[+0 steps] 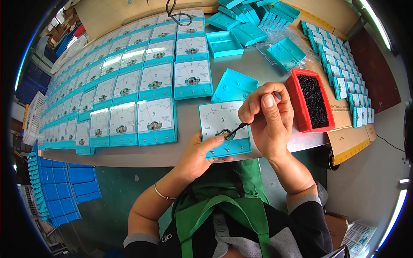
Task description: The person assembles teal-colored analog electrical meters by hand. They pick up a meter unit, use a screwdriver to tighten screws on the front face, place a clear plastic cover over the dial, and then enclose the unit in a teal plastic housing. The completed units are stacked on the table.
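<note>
My left hand (200,152) grips a square analog meter (219,112) by its lower left side, the thumb lying beside its round metal movement. The meter has a white dial face and a teal base with small metal screws along the bottom. My right hand (271,116) is closed around a slim black screwdriver (242,126). Its thin tip points down at the movement in the meter's middle; whether it touches cannot be made out. An upturned teal housing (234,87) lies just beyond the held meter.
Rows of similar meters (124,86) cover the table's left side. A red bin (295,103) of small black parts stands at right. Teal housings (226,43) are piled at the back. More small meters (340,71) line cardboard at far right. Blue crates (64,185) sit lower left.
</note>
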Action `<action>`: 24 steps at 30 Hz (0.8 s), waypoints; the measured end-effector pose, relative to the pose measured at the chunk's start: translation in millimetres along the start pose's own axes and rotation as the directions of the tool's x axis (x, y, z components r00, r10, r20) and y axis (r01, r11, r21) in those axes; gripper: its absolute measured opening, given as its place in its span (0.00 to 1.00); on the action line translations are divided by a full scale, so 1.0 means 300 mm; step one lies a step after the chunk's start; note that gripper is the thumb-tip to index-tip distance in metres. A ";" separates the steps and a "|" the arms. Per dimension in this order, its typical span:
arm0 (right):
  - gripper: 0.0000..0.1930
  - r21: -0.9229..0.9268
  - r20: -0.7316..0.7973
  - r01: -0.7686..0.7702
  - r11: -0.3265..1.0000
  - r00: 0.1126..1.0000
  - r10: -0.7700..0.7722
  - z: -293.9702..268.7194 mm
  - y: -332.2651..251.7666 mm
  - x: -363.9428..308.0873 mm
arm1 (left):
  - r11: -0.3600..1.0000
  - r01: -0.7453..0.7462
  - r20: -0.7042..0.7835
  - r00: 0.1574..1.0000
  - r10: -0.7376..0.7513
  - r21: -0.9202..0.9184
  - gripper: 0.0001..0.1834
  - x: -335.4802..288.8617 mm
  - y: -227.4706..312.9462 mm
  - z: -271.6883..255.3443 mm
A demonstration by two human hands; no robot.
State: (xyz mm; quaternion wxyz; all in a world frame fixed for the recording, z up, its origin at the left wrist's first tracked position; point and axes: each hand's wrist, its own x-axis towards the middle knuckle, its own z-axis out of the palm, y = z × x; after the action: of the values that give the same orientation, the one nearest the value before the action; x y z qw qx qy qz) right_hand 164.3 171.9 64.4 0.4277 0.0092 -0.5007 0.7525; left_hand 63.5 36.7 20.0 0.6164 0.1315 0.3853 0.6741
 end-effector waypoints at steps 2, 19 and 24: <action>0.07 0.008 0.019 0.023 1.000 1.000 -0.023 0.002 -0.001 -0.003 | 1.000 0.011 -0.009 1.000 -0.011 -0.015 0.19 -0.004 0.000 -0.004; 0.07 0.287 0.054 -0.374 0.882 0.925 0.375 -0.111 -0.018 0.025 | 0.970 -0.048 0.182 0.983 0.004 0.239 0.16 -0.008 -0.026 0.027; 0.07 0.300 -0.068 -0.354 0.886 0.918 0.390 -0.104 -0.032 -0.018 | 0.912 -0.101 0.152 0.987 0.044 0.396 0.15 0.005 -0.045 0.039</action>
State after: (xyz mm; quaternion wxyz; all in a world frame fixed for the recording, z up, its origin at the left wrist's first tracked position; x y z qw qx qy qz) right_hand 187.0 193.5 53.5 0.3005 -0.0740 -0.3526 0.8831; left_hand 80.6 41.6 18.3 0.5761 0.3167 0.4664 0.5918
